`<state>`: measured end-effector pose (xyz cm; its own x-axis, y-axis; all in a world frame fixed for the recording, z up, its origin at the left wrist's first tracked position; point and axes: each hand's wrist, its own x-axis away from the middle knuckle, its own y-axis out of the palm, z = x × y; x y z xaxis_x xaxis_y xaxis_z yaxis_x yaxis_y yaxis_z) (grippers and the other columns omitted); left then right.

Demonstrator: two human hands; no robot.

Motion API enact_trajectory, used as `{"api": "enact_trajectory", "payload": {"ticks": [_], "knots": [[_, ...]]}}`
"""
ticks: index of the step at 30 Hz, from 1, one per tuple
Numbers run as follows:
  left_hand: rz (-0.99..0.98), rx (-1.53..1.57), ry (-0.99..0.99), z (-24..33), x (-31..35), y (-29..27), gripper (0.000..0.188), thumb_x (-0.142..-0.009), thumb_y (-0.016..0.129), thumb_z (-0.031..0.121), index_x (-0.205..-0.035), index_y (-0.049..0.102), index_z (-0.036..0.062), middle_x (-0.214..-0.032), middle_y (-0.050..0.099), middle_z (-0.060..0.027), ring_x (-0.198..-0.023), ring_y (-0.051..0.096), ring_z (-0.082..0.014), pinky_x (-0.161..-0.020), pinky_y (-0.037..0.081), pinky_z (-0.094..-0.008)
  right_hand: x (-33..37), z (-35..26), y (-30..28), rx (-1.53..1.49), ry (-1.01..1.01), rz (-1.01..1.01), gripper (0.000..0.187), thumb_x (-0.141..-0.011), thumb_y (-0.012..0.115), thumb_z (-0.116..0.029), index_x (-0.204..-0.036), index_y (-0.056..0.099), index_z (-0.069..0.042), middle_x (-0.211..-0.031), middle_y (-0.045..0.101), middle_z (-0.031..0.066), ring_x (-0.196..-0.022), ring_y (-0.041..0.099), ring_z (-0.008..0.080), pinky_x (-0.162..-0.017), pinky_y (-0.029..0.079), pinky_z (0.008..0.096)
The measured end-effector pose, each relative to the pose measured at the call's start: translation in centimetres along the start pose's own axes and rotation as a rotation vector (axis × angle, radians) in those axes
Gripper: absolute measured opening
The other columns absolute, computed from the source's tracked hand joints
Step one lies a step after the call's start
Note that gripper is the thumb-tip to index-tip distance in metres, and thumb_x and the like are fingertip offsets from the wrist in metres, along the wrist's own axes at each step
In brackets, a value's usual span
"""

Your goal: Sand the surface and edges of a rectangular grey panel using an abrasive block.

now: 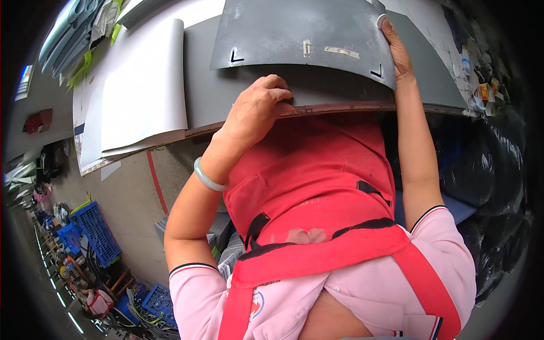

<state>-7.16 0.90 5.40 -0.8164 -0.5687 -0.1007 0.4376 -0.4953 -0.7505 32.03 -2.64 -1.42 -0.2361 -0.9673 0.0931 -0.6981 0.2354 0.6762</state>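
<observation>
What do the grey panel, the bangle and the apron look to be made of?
Grey panel: probably plastic, perhaps painted board; flat, dull, whitish scuffs, clean-edged cut-outs.
Bangle: perhaps polished stone or glass; pale, smooth, with a soft sheen.
Apron: fabric, fibre unclear; matte red, with soft folds and seams.

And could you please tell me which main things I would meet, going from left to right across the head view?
White sheet, pale bracelet, left hand, right hand, black plastic bags.
</observation>
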Motion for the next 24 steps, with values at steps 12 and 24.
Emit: {"api": "enact_trajectory", "payload": {"ticks": [12, 24], "knots": [[-0.064, -0.131, 0.155, -0.4, 0.3, -1.7, 0.020, -0.087, 0.072, 0.006, -0.105, 0.073, 0.0009, -0.119, 0.065, -0.0103, -0.100, 0.067, -0.0330, -0.089, 0.055, -0.0395, 0.4, 0.3, 2.2, 0.086, 0.005, 0.021, 0.047, -0.094, 0.073, -0.032, -0.128, 0.062, -0.002, -0.115, 0.071, 0.0122, -0.100, 0.072, 0.0197, -0.087, 0.063, 0.0346], [-0.112, -0.119, 0.079, -0.9, 0.9, -2.0, 0.019, -0.087, 0.066, -0.001, -0.105, 0.071, -0.0012, -0.112, 0.065, -0.0127, -0.102, 0.065, -0.0331, -0.090, 0.054, -0.0398, 0.8, 0.6, 2.4, 0.014, 0.060, -0.056, 0.039, -0.096, 0.072, -0.027, -0.124, 0.064, -0.002, -0.112, 0.072, 0.0126, -0.097, 0.074, 0.0192, -0.082, 0.065, 0.0346]]}}
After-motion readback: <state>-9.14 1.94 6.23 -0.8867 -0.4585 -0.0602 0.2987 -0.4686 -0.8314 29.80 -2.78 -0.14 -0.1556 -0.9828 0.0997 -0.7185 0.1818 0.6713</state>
